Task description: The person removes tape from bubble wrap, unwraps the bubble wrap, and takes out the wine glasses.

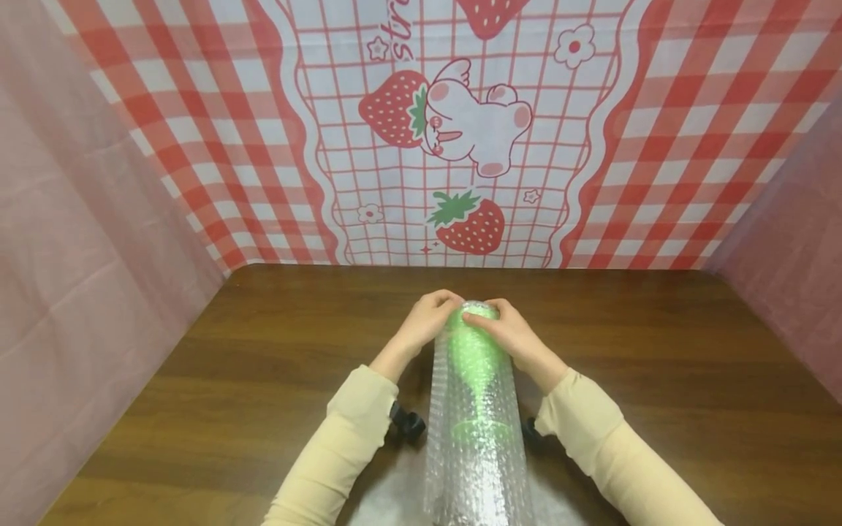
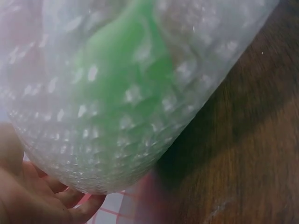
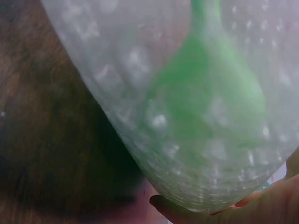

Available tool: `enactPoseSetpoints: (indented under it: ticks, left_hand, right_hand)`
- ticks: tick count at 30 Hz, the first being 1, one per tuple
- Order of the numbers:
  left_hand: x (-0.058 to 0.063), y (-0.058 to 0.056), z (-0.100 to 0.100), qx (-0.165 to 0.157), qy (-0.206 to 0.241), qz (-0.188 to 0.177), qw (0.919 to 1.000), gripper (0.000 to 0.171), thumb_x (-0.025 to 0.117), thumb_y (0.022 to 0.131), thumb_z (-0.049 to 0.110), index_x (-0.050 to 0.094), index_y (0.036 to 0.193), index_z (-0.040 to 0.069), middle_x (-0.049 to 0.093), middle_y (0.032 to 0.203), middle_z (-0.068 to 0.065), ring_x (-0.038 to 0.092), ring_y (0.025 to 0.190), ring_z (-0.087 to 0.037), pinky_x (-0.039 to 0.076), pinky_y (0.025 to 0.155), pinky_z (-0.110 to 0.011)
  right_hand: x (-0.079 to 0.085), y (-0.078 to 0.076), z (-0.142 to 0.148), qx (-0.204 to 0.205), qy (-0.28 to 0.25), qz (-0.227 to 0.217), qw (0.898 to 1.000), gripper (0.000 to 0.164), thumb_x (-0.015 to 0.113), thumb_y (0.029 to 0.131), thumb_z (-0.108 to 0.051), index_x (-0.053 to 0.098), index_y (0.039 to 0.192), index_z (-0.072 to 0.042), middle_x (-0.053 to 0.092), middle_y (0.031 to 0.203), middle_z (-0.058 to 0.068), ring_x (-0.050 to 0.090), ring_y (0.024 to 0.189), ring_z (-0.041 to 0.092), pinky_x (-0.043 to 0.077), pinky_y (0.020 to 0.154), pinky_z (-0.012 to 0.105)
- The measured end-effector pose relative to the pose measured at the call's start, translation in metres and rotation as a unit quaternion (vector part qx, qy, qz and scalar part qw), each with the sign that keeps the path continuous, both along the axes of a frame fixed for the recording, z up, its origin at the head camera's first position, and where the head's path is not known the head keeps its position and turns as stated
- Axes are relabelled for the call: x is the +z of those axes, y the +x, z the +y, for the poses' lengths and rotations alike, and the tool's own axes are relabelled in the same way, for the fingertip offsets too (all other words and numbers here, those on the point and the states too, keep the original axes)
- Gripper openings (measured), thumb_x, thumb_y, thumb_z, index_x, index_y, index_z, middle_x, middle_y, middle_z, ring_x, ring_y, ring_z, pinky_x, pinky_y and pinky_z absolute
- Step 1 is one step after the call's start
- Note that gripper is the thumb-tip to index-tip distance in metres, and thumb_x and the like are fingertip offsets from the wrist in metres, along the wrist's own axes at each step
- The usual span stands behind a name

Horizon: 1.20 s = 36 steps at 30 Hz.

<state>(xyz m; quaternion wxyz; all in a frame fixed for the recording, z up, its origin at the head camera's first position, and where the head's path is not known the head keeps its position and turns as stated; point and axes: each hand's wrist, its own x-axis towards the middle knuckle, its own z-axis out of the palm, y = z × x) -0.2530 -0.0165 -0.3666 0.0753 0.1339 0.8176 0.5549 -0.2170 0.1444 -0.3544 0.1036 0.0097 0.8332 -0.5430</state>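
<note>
A green stemmed goblet [image 1: 475, 351] lies inside a sleeve of clear bubble wrap [image 1: 487, 482], its bowl at the far end and its foot toward me. My left hand [image 1: 427, 318] holds the wrap at the far left corner, beside the goblet's rim. On the other side, my right hand [image 1: 516, 336] grips the far end with its thumb across the top. The left wrist view shows the green bowl [image 2: 126, 84] blurred through the bubbles, with fingers [image 2: 88, 207] at the wrap's end. In the right wrist view, the right hand [image 3: 261, 205] touches that end too.
A brown wooden table [image 1: 658, 351] lies beneath. Some pale sheet material [image 1: 388, 489] shows under the wrap at the near edge. Black wrist-camera parts [image 1: 408, 425] sit by the cuffs. A strawberry-print cloth [image 1: 460, 146] hangs behind the table, with pink cloth [image 1: 99, 292] at the sides.
</note>
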Motion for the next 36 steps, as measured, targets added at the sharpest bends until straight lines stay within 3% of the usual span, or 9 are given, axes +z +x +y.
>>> enactPoseSetpoints:
  ticks: [10, 17, 27, 36]
  left_hand:
    - [0.0005, 0.0004, 0.0023, 0.024, 0.014, 0.010, 0.9996, 0.023, 0.050, 0.089, 0.024, 0.065, 0.098, 0.010, 0.065, 0.103, -0.005, 0.056, 0.097, -0.019, 0.045, 0.081, -0.032]
    - [-0.0011, 0.0001, 0.0040, 0.041, 0.033, 0.010, 0.9986, 0.021, 0.052, 0.088, 0.022, 0.067, 0.095, 0.009, 0.065, 0.101, -0.005, 0.056, 0.096, -0.018, 0.044, 0.081, -0.030]
    - [-0.0034, -0.0030, 0.0023, 0.044, 0.053, -0.010, 0.9975, 0.022, 0.052, 0.089, 0.023, 0.068, 0.095, 0.009, 0.065, 0.102, -0.004, 0.055, 0.099, -0.019, 0.044, 0.083, -0.030]
    - [-0.0043, -0.0016, 0.0002, 0.055, 0.071, -0.025, 0.9957, 0.022, 0.052, 0.088, 0.022, 0.067, 0.095, 0.008, 0.065, 0.100, -0.004, 0.055, 0.098, -0.018, 0.044, 0.085, -0.032]
  right_hand:
    - [-0.0024, 0.0013, 0.0012, 0.002, -0.013, -0.010, 1.000, 0.070, 0.057, 0.087, -0.038, 0.028, 0.133, 0.006, 0.043, 0.124, 0.023, 0.054, 0.091, 0.025, 0.052, 0.071, 0.030]
    - [-0.0036, 0.0012, 0.0024, -0.004, -0.009, -0.010, 1.000, 0.067, 0.057, 0.086, -0.037, 0.030, 0.131, 0.006, 0.044, 0.122, 0.022, 0.054, 0.091, 0.024, 0.052, 0.071, 0.029]
    - [-0.0034, 0.0026, 0.0046, 0.003, -0.016, -0.009, 1.000, 0.067, 0.056, 0.087, -0.037, 0.029, 0.131, 0.005, 0.042, 0.123, 0.022, 0.053, 0.093, 0.025, 0.051, 0.071, 0.028]
    - [-0.0033, 0.0047, 0.0066, 0.008, -0.029, -0.014, 0.999, 0.066, 0.056, 0.087, -0.037, 0.029, 0.131, 0.005, 0.043, 0.120, 0.022, 0.055, 0.083, 0.021, 0.052, 0.067, 0.028]
